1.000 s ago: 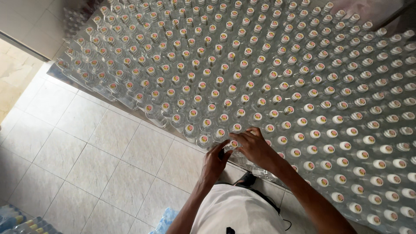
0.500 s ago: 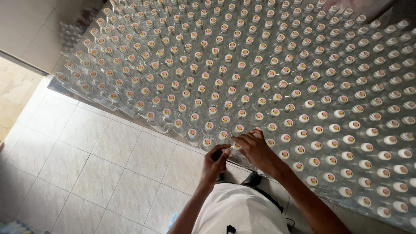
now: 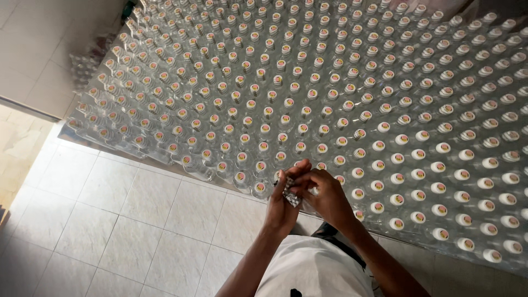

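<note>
small silvery item (image 3: 290, 193) pinched between left hand (image 3: 283, 203) and right hand (image 3: 324, 195), above bottles (image 3: 341, 104).

White floor tiles (image 3: 137, 214) (glossy), a white shirt (image 3: 313, 272) below.

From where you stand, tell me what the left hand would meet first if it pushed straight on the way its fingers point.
The left hand points up toward the table's near edge. It would likely first meet the capped bottles just beyond its fingertips, though depth is unclear.
</note>
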